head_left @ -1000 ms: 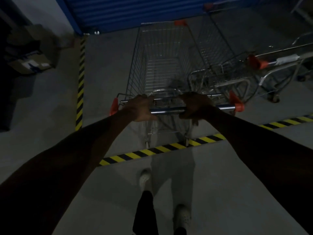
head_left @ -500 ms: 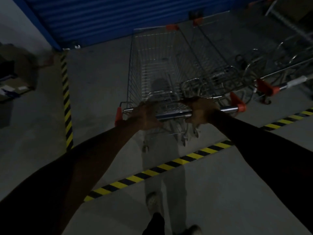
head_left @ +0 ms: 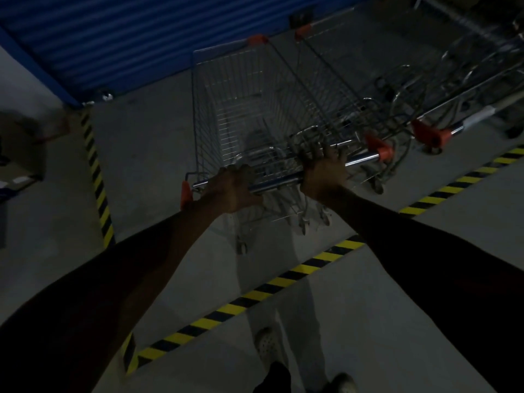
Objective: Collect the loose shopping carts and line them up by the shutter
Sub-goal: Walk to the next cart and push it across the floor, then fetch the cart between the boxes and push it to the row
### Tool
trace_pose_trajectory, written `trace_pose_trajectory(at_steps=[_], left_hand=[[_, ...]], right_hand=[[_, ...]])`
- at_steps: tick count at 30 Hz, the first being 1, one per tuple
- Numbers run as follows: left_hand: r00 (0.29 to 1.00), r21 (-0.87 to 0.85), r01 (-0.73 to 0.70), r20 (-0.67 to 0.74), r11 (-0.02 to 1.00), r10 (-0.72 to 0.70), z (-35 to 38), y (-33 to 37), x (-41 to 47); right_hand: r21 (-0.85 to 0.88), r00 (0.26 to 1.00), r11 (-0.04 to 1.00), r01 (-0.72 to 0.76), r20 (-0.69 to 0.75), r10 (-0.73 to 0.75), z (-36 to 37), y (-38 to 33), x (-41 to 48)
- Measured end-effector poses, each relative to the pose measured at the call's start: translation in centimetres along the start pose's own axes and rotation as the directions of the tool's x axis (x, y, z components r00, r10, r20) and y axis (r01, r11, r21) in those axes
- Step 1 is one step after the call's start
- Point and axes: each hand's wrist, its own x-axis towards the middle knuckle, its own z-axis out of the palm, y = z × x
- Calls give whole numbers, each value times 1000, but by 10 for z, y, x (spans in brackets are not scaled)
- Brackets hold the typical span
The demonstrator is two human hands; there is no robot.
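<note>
The fingers (head_left: 241, 169) of the left hand (head_left: 235, 188) are curled over the handle (head_left: 279, 184) of the cart (head_left: 241, 109); the same bar is gripped further right by the right hand (head_left: 324, 173). The cart is stood on the floor (head_left: 147, 148), nose near the blue shutter (head_left: 127, 38). A second cart (head_left: 354, 89) is parked just beside the cart's right flank. Striped tape (head_left: 255, 296) is laid behind the cart's rear wheels.
</note>
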Motion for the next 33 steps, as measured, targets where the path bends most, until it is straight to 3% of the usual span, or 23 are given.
trace_pose_trajectory(at_steps=[4, 8, 11, 14, 19, 22, 25, 29, 33], left_hand=[[997, 18, -20, -69, 1000, 22, 1, 1, -5], [970, 221, -59, -216, 973, 108, 9, 1, -12], [960, 241, -71, -247, 968, 132, 14, 9, -19], [940, 198, 22, -337, 980, 47, 25, 17, -27], [887, 121, 99, -461, 988, -32, 53, 45, -47], [873, 97, 93, -487, 991, -34, 71, 70, -58], [885, -20, 26, -465, 999, -33, 84, 106, -71], [935, -202, -201, -330, 959, 126, 109, 172, -99], [936, -379, -341, -218, 860, 275, 142, 253, -141]], right_hand=[[190, 973, 981, -42, -214, 83, 13, -8, -12], [196, 962, 980, 41, -274, 15, 28, -5, -26], [124, 989, 990, 72, -141, -54, 37, 0, -50], [130, 998, 990, 61, 21, -65, 31, 1, -62], [376, 991, 917, 130, -16, -134, 23, 19, -96], [591, 996, 807, 22, 58, -70, 40, 37, -153], [697, 987, 702, -147, 149, 58, 65, 60, -217], [778, 946, 541, -320, 234, 224, 84, 89, -293], [821, 868, 382, -424, 249, 429, 79, 116, -366]])
